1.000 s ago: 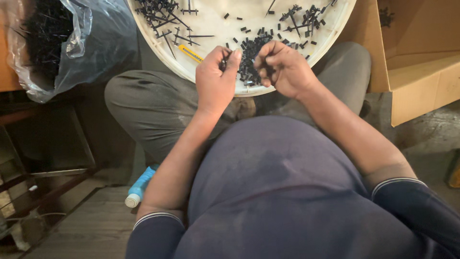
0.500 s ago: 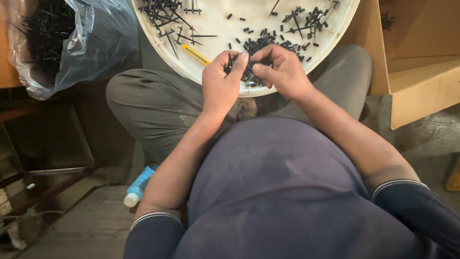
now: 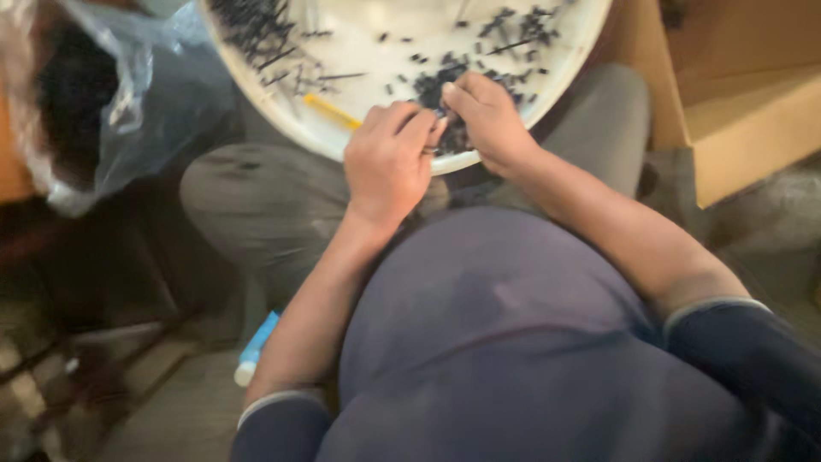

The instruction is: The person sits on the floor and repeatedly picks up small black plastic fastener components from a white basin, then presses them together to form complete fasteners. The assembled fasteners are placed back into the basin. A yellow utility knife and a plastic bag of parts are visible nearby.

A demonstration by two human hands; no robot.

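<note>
Both hands have come closer together: left hand (image 3: 389, 162) and right hand (image 3: 487, 120) meet fingertip to fingertip, pinching small black pieces (image 3: 449, 137) lying between them, at the near rim of the white tray (image 3: 564, 77).

top: dark navy shirt (image 3: 513, 342), kinda faded | sleeves: pushed up past the elbows, light trim at the cuffs (image 3: 710, 306) | trousers (image 3: 256, 205): grey-olive | hands: bare, no gloves or rings that I can see

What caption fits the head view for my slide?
Both hands, left hand and right hand, pinch small black parts over a round white tray on the lap.
</note>
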